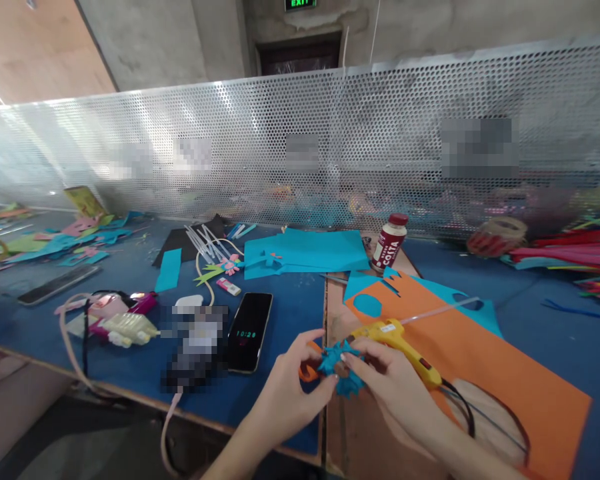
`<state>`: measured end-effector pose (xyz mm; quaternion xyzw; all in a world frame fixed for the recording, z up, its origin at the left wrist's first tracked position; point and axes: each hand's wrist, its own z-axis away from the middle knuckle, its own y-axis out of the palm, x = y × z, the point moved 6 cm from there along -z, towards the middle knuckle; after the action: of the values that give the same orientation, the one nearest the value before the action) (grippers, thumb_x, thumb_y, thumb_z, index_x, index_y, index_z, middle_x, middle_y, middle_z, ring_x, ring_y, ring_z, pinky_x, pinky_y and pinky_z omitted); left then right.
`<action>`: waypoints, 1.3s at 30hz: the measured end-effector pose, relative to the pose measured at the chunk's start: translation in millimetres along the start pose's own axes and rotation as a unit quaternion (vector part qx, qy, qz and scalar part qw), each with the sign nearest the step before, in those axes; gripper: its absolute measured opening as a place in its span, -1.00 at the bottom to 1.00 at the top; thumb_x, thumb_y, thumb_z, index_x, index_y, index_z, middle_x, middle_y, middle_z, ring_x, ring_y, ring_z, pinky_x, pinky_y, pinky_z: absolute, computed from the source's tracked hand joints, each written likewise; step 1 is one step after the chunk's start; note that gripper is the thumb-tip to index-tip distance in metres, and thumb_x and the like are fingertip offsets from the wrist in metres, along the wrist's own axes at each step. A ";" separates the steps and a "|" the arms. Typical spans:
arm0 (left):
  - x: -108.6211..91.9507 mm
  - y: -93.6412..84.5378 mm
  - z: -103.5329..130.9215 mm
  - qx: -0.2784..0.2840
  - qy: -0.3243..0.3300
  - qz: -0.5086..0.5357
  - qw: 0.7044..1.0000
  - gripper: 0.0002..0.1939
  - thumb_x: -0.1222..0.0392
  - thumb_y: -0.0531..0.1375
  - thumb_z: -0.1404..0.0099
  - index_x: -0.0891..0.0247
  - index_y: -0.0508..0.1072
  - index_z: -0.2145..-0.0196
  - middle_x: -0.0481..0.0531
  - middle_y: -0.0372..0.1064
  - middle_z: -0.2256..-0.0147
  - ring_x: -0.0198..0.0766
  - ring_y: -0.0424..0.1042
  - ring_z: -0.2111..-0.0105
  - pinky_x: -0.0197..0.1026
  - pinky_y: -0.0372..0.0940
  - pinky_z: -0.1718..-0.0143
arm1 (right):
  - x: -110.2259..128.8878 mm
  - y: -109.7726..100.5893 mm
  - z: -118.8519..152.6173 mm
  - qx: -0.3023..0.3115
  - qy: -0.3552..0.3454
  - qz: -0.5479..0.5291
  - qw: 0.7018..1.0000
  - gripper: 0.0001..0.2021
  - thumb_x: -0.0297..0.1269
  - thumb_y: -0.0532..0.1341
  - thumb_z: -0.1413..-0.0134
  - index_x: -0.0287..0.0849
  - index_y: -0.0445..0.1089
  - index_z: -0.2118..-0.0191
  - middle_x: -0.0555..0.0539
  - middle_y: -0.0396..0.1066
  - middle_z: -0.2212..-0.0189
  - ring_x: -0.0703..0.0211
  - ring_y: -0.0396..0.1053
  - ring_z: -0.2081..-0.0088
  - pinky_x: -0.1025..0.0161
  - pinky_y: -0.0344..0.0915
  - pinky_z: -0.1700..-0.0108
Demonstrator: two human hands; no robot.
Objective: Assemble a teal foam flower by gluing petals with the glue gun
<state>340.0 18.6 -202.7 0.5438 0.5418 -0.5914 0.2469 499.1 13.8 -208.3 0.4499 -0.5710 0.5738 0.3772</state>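
Between my two hands is a blue paper flower [349, 385] with pointed, fringed petals and a brownish centre. My left hand [300, 377] pinches its left side with thumb and fingers. On the right side, my right hand [383, 373] has its fingers closed on the flower, the thumb near the centre. A piece of orange paper [307, 372] shows beside my left fingers. Just beyond my right hand lies a yellow hot glue gun [423, 362], a clear glue stick poking out of it. Under the gun spreads a large orange sheet [490, 353] with a rounded cut-out.
A phone [250, 332] and a power bank [197, 350] with a cable lie to the left. Blue paper sheets [310, 250] and a Costa bottle [390, 241] stand farther back. A perforated metal screen [260, 147] closes the table's rear. Pipe cleaners [570, 250] and tape [500, 233] are at right.
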 end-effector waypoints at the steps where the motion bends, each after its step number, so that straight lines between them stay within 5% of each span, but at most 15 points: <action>1: 0.0 0.3 0.1 0.002 0.002 -0.001 1.000 -0.47 0.26 0.22 -0.21 0.20 0.25 -0.13 -0.06 0.43 0.34 -0.29 0.41 0.36 -0.26 0.29 0.27 | -0.5 -0.3 0.5 -0.001 -0.003 0.005 1.000 -0.70 -0.06 0.17 -0.18 -0.15 0.41 0.43 0.01 0.39 0.46 0.17 0.29 0.38 0.26 0.18 0.31; 8: 1.2 0.5 -1.2 -0.002 0.020 0.014 1.000 -0.51 0.27 0.16 -0.26 0.18 0.23 -0.15 -0.05 0.46 0.34 -0.26 0.45 0.32 -0.24 0.31 0.21 | -0.1 -1.4 0.9 0.008 0.001 0.028 1.000 -0.76 -0.07 0.20 -0.17 -0.14 0.44 0.24 0.00 0.46 0.38 0.17 0.34 0.37 0.26 0.23 0.32; 18: -3.3 1.5 0.4 0.011 0.034 -0.010 0.999 -0.49 0.28 0.18 -0.24 0.18 0.26 -0.15 -0.05 0.39 0.35 -0.27 0.41 0.33 -0.23 0.31 0.21 | -1.6 3.6 2.5 0.016 0.000 -0.014 1.000 -0.70 -0.06 0.17 -0.19 -0.18 0.38 0.43 0.00 0.38 0.45 0.17 0.30 0.36 0.27 0.22 0.30; 27: 4.6 -1.7 -1.8 -0.041 0.021 -0.021 0.999 -0.50 0.30 0.14 -0.25 0.22 0.24 -0.15 -0.03 0.37 0.33 -0.29 0.40 0.34 -0.25 0.30 0.24 | -6.4 0.8 0.6 0.016 0.000 0.045 0.999 -0.70 -0.02 0.21 -0.14 -0.17 0.44 0.20 -0.03 0.42 0.37 0.16 0.29 0.37 0.25 0.20 0.31; 32: 1.4 -2.7 -2.0 -0.042 0.022 -0.019 0.999 -0.53 0.23 0.15 -0.28 0.22 0.25 -0.14 -0.03 0.37 0.34 -0.29 0.38 0.37 -0.25 0.29 0.26 | -6.5 1.9 1.1 0.017 -0.007 0.045 0.999 -0.71 -0.03 0.17 -0.18 -0.17 0.41 0.36 0.00 0.39 0.44 0.19 0.26 0.41 0.27 0.15 0.36; 39: 5.1 4.0 -6.1 0.023 -0.019 0.098 0.995 -0.78 0.10 0.24 -0.25 0.27 0.46 0.20 0.05 0.48 0.30 -0.22 0.43 0.29 -0.26 0.33 0.27 | 6.1 6.2 4.4 0.028 -0.058 0.076 0.995 -0.65 -0.02 0.14 -0.21 -0.14 0.31 0.50 0.03 0.30 0.53 0.19 0.25 0.42 0.27 0.19 0.36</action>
<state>344.3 24.4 -207.8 0.5887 0.4676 -0.5866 0.3013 491.8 8.6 -204.7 0.4480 -0.6085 0.5893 0.2860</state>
